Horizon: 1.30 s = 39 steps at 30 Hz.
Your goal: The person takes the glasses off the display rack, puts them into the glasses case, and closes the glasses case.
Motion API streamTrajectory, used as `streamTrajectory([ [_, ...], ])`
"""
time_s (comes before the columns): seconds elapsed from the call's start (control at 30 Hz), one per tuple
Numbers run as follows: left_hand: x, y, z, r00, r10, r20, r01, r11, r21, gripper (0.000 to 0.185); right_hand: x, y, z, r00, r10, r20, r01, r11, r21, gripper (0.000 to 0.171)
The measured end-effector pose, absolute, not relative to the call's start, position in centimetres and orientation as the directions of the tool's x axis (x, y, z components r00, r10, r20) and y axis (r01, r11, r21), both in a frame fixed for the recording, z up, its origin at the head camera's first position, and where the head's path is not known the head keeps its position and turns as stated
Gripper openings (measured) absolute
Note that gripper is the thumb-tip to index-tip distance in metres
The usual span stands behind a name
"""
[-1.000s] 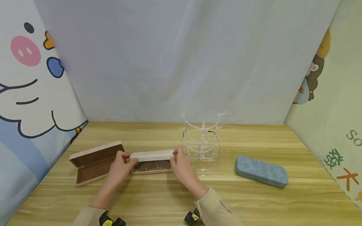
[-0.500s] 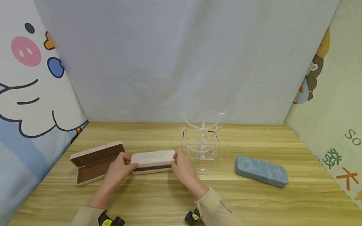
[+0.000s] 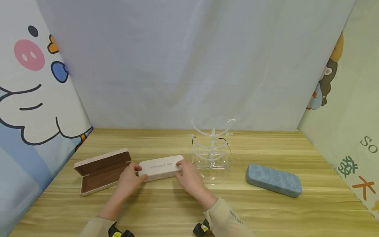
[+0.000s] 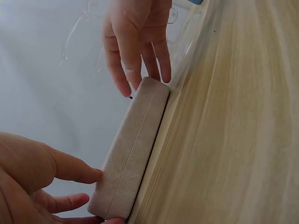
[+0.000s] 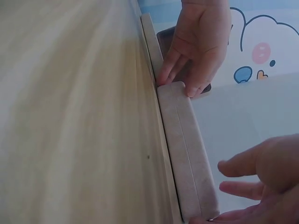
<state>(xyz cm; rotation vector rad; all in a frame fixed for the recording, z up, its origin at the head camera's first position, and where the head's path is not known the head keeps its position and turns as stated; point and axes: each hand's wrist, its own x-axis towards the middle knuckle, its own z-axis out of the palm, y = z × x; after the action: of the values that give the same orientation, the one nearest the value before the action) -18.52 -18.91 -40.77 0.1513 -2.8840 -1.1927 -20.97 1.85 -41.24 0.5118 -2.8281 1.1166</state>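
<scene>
A beige glasses case [image 3: 161, 168] lies closed on the wooden table [image 3: 266, 214], a little left of centre. My left hand [image 3: 130, 177] pinches its left end, thumb on the lid and fingers at the front edge. My right hand [image 3: 189, 176] holds the right end the same way. The left wrist view shows the case [image 4: 133, 149] edge-on between my left hand [image 4: 28, 172] and my right hand [image 4: 135, 32]. In the right wrist view the case [image 5: 187, 149] runs from my right hand [image 5: 266, 172] to my left hand [image 5: 201, 37]. Whatever is inside the case is hidden.
A second beige case [image 3: 102, 171] lies open with its brown lining up, just left of my left hand. A clear acrylic glasses stand [image 3: 211, 148] holding a pair of glasses rises right behind my right hand. A closed blue case [image 3: 273, 180] lies at the right.
The lid of the beige case has come down from half open to fully shut over a pair of glasses. Both hands stayed at its ends.
</scene>
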Motion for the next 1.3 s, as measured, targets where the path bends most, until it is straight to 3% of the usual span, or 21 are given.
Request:
streamTrajectory([
  [0.23,-18.6,-18.0,-40.2,-0.996,-0.085,-0.010,-0.068,0.722,0.689,0.037,-21.0,2.3,-40.9,-0.942,-0.306,0.139,-0.320,0.693,-0.646,0.040],
  [0.57,-19.3,-14.5,-38.7,-0.997,0.022,0.071,0.066,0.694,0.717,0.034,-19.7,6.7,-38.8,-0.921,-0.356,0.159,-0.366,0.650,-0.666,0.016],
  [0.87,-20.9,-9.5,-39.0,-0.990,0.076,0.119,0.140,0.632,0.762,0.022,-19.8,11.7,-37.4,-0.958,-0.220,0.182,-0.285,0.746,-0.602,0.010],
  [1.13,-22.1,-5.7,-39.0,-0.989,0.098,0.109,0.146,0.611,0.778,0.024,-20.8,14.9,-36.2,-0.982,-0.109,0.152,-0.177,0.808,-0.562,0.016],
  [1.3,-22.7,-5.1,-38.8,-0.989,0.135,0.067,0.136,0.607,0.783,0.028,-21.0,15.6,-36.5,-0.978,-0.076,0.195,-0.172,0.821,-0.544,0.015],
])
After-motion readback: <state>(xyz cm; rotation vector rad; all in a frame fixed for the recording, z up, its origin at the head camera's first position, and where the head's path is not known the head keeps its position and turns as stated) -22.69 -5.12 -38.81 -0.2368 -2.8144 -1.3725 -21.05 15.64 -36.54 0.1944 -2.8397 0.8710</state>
